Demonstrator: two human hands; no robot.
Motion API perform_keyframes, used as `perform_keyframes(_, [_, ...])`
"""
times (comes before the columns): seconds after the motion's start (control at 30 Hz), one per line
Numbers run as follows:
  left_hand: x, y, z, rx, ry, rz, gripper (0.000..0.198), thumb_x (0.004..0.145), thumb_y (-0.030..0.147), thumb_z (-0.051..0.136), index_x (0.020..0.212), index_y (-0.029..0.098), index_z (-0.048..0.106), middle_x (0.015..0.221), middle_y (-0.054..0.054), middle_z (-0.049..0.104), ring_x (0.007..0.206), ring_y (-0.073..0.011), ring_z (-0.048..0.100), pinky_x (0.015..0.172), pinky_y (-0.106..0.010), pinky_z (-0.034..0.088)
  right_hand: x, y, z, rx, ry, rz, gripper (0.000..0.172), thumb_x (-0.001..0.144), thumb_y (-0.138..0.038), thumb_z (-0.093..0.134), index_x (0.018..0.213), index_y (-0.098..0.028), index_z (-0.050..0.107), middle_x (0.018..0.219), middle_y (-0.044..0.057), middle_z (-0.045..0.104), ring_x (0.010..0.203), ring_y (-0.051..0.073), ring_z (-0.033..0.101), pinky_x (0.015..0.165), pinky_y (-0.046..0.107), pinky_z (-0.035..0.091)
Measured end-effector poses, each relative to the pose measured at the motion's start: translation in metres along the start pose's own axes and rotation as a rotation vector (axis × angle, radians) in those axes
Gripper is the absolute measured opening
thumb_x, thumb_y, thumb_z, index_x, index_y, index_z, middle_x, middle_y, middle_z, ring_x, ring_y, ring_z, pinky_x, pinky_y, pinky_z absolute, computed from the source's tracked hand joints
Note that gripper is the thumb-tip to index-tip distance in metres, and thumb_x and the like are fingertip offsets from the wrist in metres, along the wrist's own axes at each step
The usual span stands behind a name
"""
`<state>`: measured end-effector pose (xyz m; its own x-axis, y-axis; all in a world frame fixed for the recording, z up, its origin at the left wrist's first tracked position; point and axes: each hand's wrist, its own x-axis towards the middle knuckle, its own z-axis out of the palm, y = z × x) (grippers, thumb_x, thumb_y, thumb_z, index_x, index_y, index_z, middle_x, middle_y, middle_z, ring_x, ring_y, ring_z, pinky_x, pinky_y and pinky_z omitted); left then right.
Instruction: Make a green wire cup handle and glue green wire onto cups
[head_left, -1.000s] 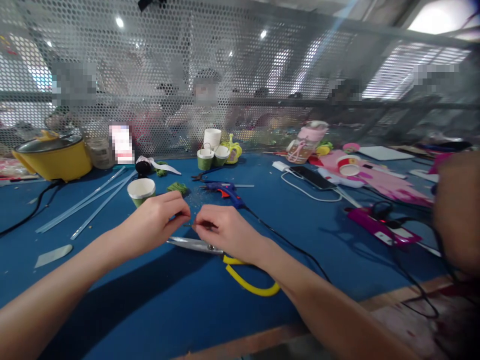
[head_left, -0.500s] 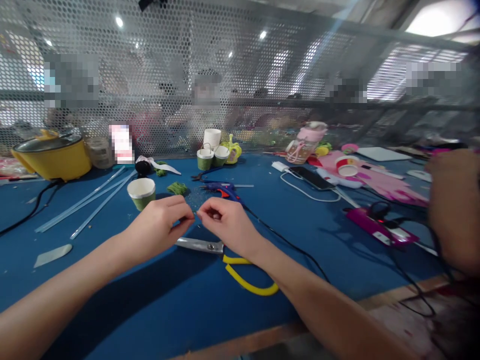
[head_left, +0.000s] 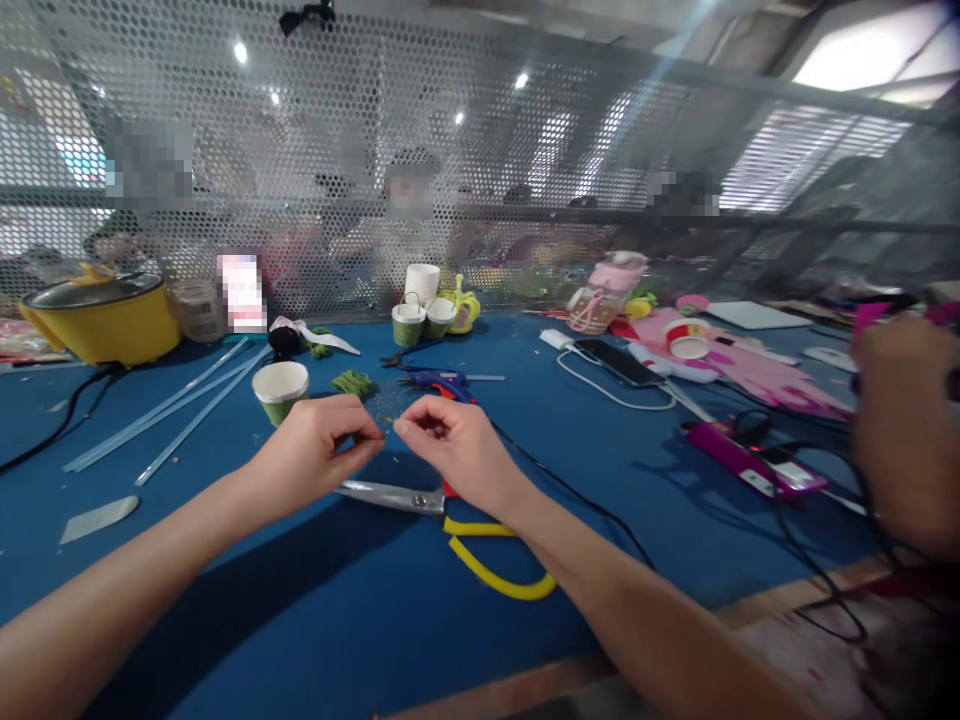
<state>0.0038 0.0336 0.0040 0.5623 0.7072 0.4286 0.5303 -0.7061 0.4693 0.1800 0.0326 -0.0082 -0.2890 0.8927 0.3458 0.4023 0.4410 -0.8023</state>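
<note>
Obs.: both hands are raised just above the blue counter (head_left: pixel 225 600), fingertips almost meeting.

- Left hand (head_left: pixel 315 452): thumb and forefinger pinched closed, other fingers (head_left: pixel 352 418) curled in.
- Right hand (head_left: pixel 459 450): the same pinch, mirrored.
- A tiny piece (head_left: pixel 391 430) seems to be gripped between the two pinches, in the air over the scissors (head_left: pixel 405 496). It is too small to identify.

Progress (a judgement only):
- The work looks mid-step, at a fine-handling stage.
- The scissors lie flat, untouched, with the yellow handles toward the person.
- The blue glue gun (head_left: pixel 439 380) rests on the counter just beyond the hands, in nobody's grip, so cutting and gluing are not in hand at this moment.
- A green paper cup (head_left: pixel 281 386) stands near the left hand, with a green tuft (head_left: pixel 352 381) beside it.
- A cluster of similar cups (head_left: pixel 420 312) stands farther back by the mesh screen (head_left: pixel 480 150). Whether those are finished pieces I cannot tell.
- Clear sticks (head_left: pixel 187 405) lie unused to the left.

Writing:
- None is legible.
- The card (head_left: pixel 241 290) against the mesh is blurred out.
- The pink bottle (head_left: pixel 604 295) and the red-rimmed lid (head_left: pixel 688 342) show no print I can read.

Another person's hand (head_left: pixel 907 430) is at the far right edge.
</note>
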Motion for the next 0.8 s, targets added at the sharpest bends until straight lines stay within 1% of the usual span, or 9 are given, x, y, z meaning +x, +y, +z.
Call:
perform_keyframes(0.1, [-0.001,0.004,0.0,0.107,0.032,0.092,0.015,0.077,0.012,0.047,0.071,0.012,0.061,0.068,-0.004,0.056,0.06,-0.0099,0.051,0.055,-0.02,0.038,-0.001,0.0,0.002,-0.177,0.001,-0.116,0.011,0.074,-0.015,0.051,0.063,-0.015,0.054,0.06,-0.002,0.05,0.055,0.009,0.043,0.052,0.021,0.034])
perform_keyframes(0.23, [0.002,0.004,-0.007,0.131,-0.018,0.091,0.016,0.078,0.013,0.046,0.071,0.012,0.061,0.069,-0.004,0.056,0.061,-0.01,0.05,0.056,-0.02,0.038,-0.004,-0.005,0.0,-0.248,-0.154,-0.224,0.012,0.073,-0.009,0.05,0.062,-0.015,0.054,0.06,-0.002,0.048,0.056,0.008,0.043,0.055,0.021,0.033])
perform_keyframes(0.3, [0.003,0.0,-0.01,0.076,-0.063,0.039,0.015,0.078,0.015,0.048,0.069,0.013,0.06,0.068,-0.002,0.056,0.06,-0.009,0.049,0.055,-0.019,0.037,-0.005,-0.007,-0.001,-0.168,-0.233,-0.196,0.012,0.074,-0.012,0.051,0.063,-0.015,0.055,0.06,-0.002,0.049,0.055,0.008,0.043,0.053,0.02,0.034])
perform_keyframes(0.37, [0.004,-0.004,-0.012,-0.002,-0.106,-0.035,0.014,0.077,0.018,0.05,0.068,0.013,0.06,0.064,0.0,0.055,0.057,-0.0081,0.047,0.053,-0.018,0.036,-0.006,-0.009,-0.003,-0.048,-0.266,-0.109,0.011,0.075,-0.017,0.051,0.065,-0.015,0.055,0.06,-0.002,0.049,0.053,0.007,0.042,0.05,0.019,0.034])
perform_keyframes(0.43, [0.004,-0.007,-0.011,-0.084,-0.13,-0.104,0.015,0.077,0.022,0.05,0.068,0.013,0.059,0.062,0.001,0.053,0.055,-0.0077,0.045,0.05,-0.018,0.035,-0.005,-0.009,-0.003,0.06,-0.244,-0.013,0.012,0.076,-0.022,0.051,0.067,-0.015,0.054,0.058,-0.003,0.047,0.051,0.007,0.04,0.047,0.019,0.033])
perform_keyframes(0.53, [0.003,-0.008,-0.007,-0.135,-0.106,-0.14,0.017,0.077,0.025,0.05,0.068,0.013,0.058,0.06,0.001,0.053,0.053,-0.0075,0.044,0.048,-0.018,0.035,-0.003,-0.007,-0.003,0.114,-0.132,0.06,0.014,0.076,-0.026,0.052,0.068,-0.015,0.054,0.057,-0.003,0.046,0.05,0.007,0.038,0.046,0.019,0.032])
perform_keyframes(0.67, [0.0,-0.001,0.0,0.008,-0.019,0.007,0.015,0.077,0.017,0.049,0.068,0.013,0.06,0.064,-0.002,0.056,0.057,-0.009,0.049,0.053,-0.019,0.037,0.0,-0.001,0.001,0.008,-0.044,0.061,0.013,0.075,-0.021,0.051,0.065,-0.015,0.053,0.056,-0.003,0.047,0.049,0.007,0.038,0.046,0.019,0.032])
perform_keyframes(0.73, [0.0,0.002,0.001,0.102,-0.005,0.1,0.017,0.078,0.014,0.045,0.071,0.013,0.061,0.067,-0.004,0.057,0.061,-0.0105,0.051,0.056,-0.02,0.039,0.0,0.001,0.003,-0.105,-0.061,-0.006,0.011,0.073,-0.015,0.05,0.063,-0.015,0.053,0.056,-0.003,0.047,0.051,0.007,0.039,0.048,0.019,0.032])
perform_keyframes(0.8, [0.0,0.003,0.0,0.155,-0.022,0.137,0.02,0.08,0.013,0.042,0.073,0.013,0.061,0.069,-0.005,0.056,0.064,-0.0116,0.051,0.058,-0.022,0.04,-0.002,0.0,0.004,-0.204,-0.116,-0.112,0.012,0.071,-0.01,0.05,0.061,-0.015,0.053,0.057,-0.003,0.046,0.053,0.007,0.04,0.05,0.019,0.032])
